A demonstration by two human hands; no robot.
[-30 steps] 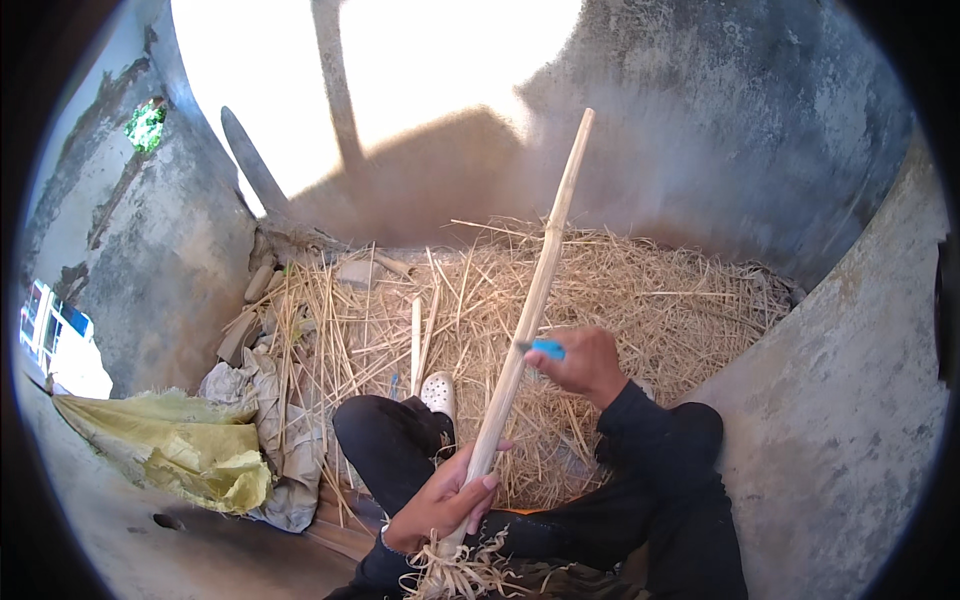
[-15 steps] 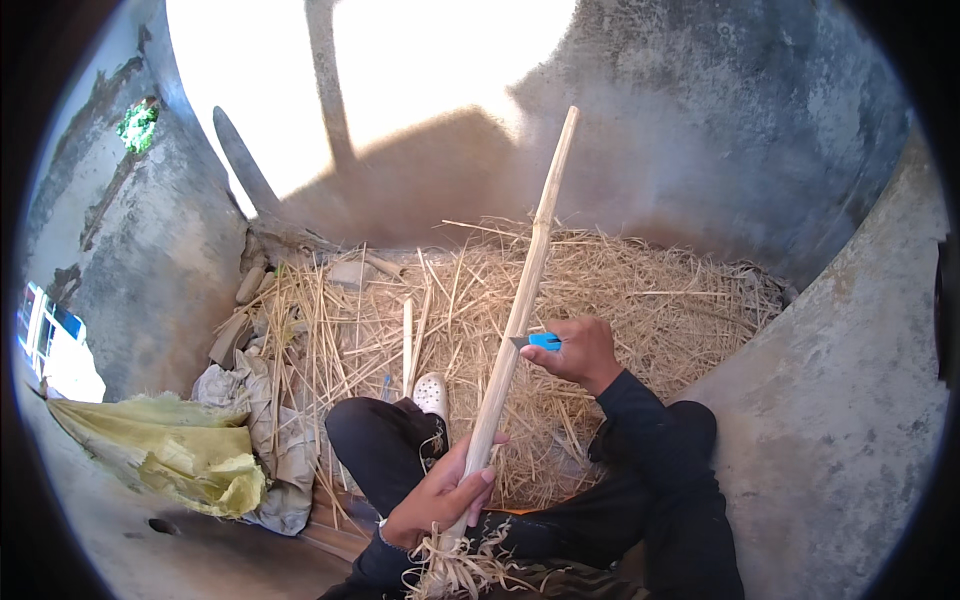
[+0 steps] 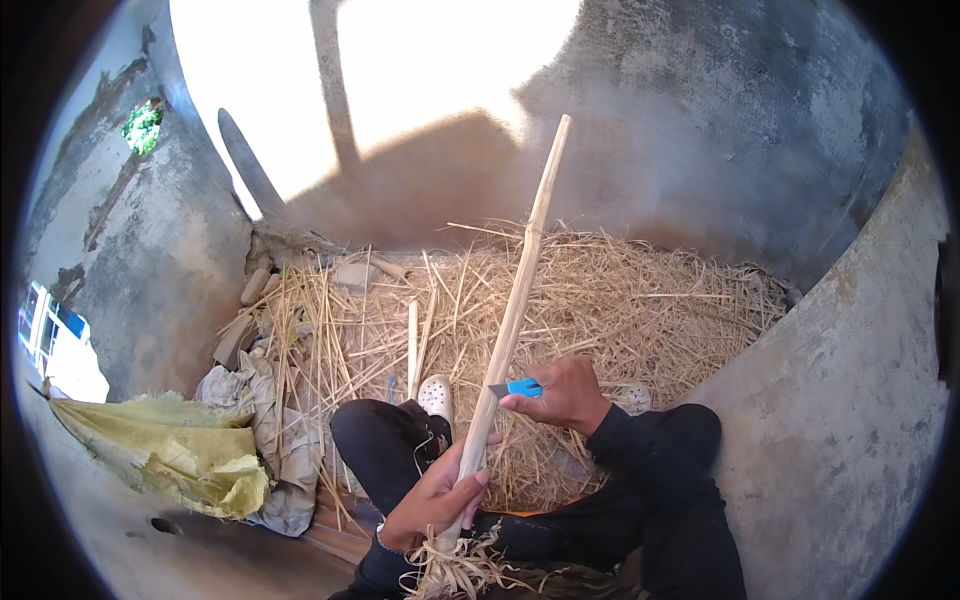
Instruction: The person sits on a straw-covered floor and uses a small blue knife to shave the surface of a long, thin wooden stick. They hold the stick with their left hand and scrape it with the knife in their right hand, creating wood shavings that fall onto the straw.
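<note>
Pale wooden stick [image 3: 510,320] slants up over the straw pile [image 3: 600,310], its lower end by the person's knees. Left hand [image 3: 435,495] wraps its grip tight round the stick's base, above loose shavings [image 3: 460,570]. Right hand [image 3: 565,392] pinches a blue knife [image 3: 518,387], blade against the stick's right side; yellow sack [image 3: 170,450] lies well left.

Only one view here, a head-worn fisheye looking down and forward from the person's own eye line. It sits close over the lap and hands, facing the straw pile [image 3: 600,300] and grey walls [image 3: 760,130], edges bending hard.
</note>
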